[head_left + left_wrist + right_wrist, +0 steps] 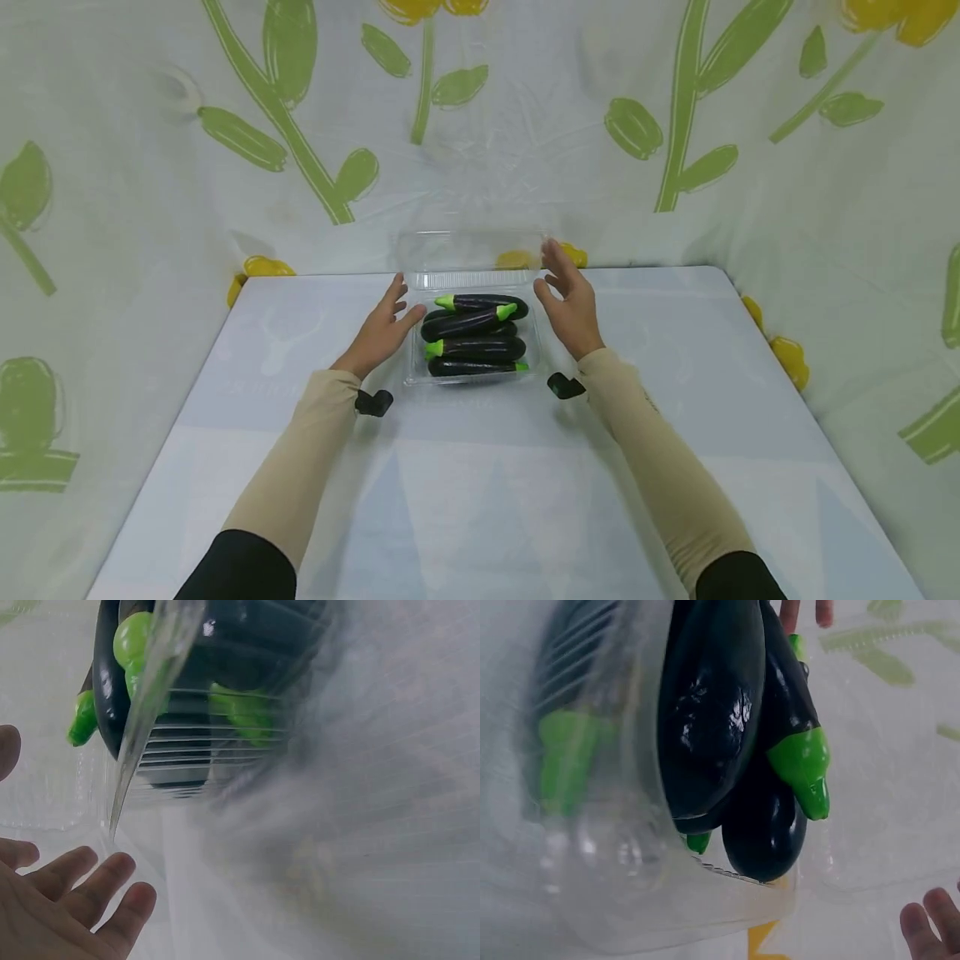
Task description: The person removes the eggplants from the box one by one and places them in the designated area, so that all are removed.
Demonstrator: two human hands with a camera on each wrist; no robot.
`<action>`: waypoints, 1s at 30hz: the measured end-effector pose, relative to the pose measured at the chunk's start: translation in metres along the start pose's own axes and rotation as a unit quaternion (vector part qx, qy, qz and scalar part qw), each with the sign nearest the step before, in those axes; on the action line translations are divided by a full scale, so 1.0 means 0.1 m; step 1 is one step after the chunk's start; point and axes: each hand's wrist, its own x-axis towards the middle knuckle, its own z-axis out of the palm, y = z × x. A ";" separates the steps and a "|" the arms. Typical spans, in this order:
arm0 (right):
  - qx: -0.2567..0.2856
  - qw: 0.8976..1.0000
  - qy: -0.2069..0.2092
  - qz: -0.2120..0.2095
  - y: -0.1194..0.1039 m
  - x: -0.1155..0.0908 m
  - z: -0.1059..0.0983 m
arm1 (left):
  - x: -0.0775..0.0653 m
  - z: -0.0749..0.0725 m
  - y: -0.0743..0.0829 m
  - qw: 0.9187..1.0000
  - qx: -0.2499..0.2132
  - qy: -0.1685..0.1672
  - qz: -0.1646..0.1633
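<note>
A clear plastic clamshell box sits on the table with its lid raised at the back. Several dark purple eggplants with bright green stem ends lie piled inside. My left hand is at the box's left side, fingers spread and thumb toward the rim; in the left wrist view its fingertips are close to the clear wall. On the other side, my right hand has its fingers extended beside the lid's right edge. Neither hand grips anything. The right wrist view shows eggplants close up through the box wall.
The white table has a pale blue pattern and stands against a curtain printed with green leaves and yellow flowers. A small black device is at the left wrist, and another black device at the right wrist.
</note>
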 end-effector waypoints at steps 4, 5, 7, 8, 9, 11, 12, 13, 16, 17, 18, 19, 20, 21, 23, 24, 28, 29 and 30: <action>0.002 1.000 0.010 0.025 -0.02 0.04 -0.01 | 0.10 -0.01 0.05 1.000 -0.007 -0.009 -0.008; 0.002 0.999 0.011 0.032 -0.02 0.04 -0.02 | 0.12 -0.01 0.06 1.000 -0.010 -0.013 -0.009; 0.000 0.999 0.010 0.043 -0.03 0.06 -0.04 | 0.16 -0.01 0.09 1.000 -0.012 -0.019 -0.012; -0.002 0.999 0.008 0.049 -0.03 0.07 -0.05 | 0.18 -0.01 0.09 1.000 -0.012 -0.022 -0.013; -0.002 0.999 0.004 0.055 -0.03 0.08 -0.06 | 0.20 -0.01 0.10 1.000 -0.012 -0.023 -0.015; -0.002 0.998 -0.006 0.060 -0.04 0.10 -0.07 | 0.23 -0.01 0.11 0.999 -0.011 -0.025 -0.020; -0.006 0.998 -0.011 0.063 -0.04 0.11 -0.08 | 0.25 -0.01 0.11 0.999 -0.012 -0.027 -0.022; -0.009 0.998 -0.017 0.065 -0.04 0.12 -0.09 | 0.26 -0.01 0.12 0.999 -0.016 -0.029 -0.026; -0.023 0.996 -0.031 0.074 -0.03 0.16 -0.11 | 0.28 0.01 0.15 0.998 -0.032 -0.033 -0.037; -0.026 0.996 -0.037 0.079 -0.03 0.18 -0.12 | 0.29 0.01 0.16 0.998 -0.037 -0.034 -0.041; -0.025 0.995 -0.045 0.084 -0.02 0.20 -0.13 | 0.29 0.02 0.17 0.997 -0.042 -0.035 -0.046; -0.021 0.994 -0.053 0.089 -0.02 0.22 -0.14 | 0.29 0.03 0.19 0.997 -0.045 -0.035 -0.050; -0.015 0.994 -0.061 0.094 -0.01 0.23 -0.15 | 0.29 0.03 0.20 0.997 -0.048 -0.035 -0.054; -0.006 0.993 -0.069 0.100 -0.01 0.25 -0.16 | 0.29 0.04 0.21 0.997 -0.049 -0.035 -0.057; 0.011 0.990 -0.082 0.116 0.02 0.30 -0.17 | 0.30 0.05 0.23 0.996 -0.049 -0.033 -0.063; 0.019 0.988 -0.086 0.125 0.06 0.32 -0.18 | 0.30 0.06 0.24 0.996 -0.048 -0.031 -0.065; 0.029 0.986 -0.085 0.140 0.25 0.42 -0.19 | 0.31 0.06 0.25 0.996 -0.044 -0.026 -0.069; 0.030 0.986 -0.084 0.139 0.30 0.45 -0.19 | 0.32 0.06 0.26 0.996 -0.045 -0.025 -0.069; 0.027 0.987 -0.084 0.136 0.35 0.47 -0.20 | 0.32 0.06 0.26 0.996 -0.045 -0.024 -0.068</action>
